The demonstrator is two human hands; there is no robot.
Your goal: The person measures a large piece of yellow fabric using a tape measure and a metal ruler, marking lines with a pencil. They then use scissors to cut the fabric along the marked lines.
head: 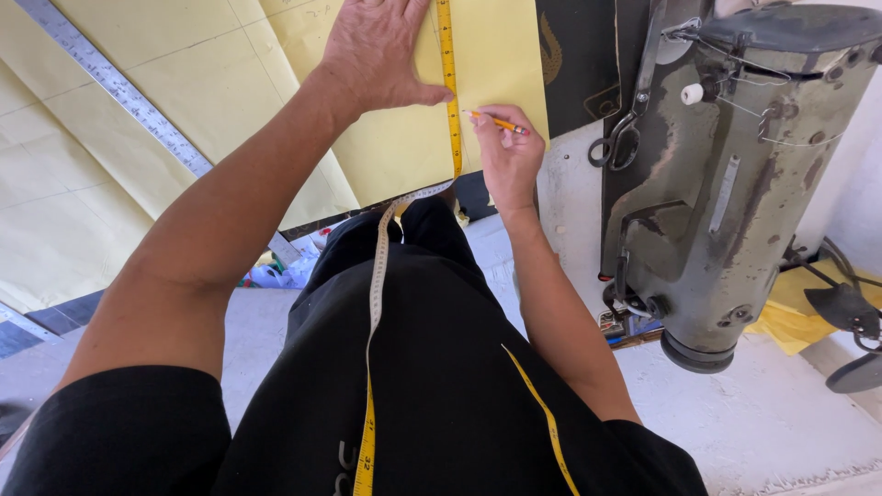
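Observation:
My left hand lies flat, fingers spread, on a sheet of yellow pattern paper, its thumb pinning a yellow measuring tape that runs straight up the sheet. My right hand grips a yellow pencil with its tip just to the right of the tape, touching the paper. The tape trails off the paper's edge, down over my black shirt.
A long metal ruler lies diagonally on the paper at left. A worn grey sewing machine stands at right, with scissors beside it. Yellow cloth lies at far right by dark metal parts.

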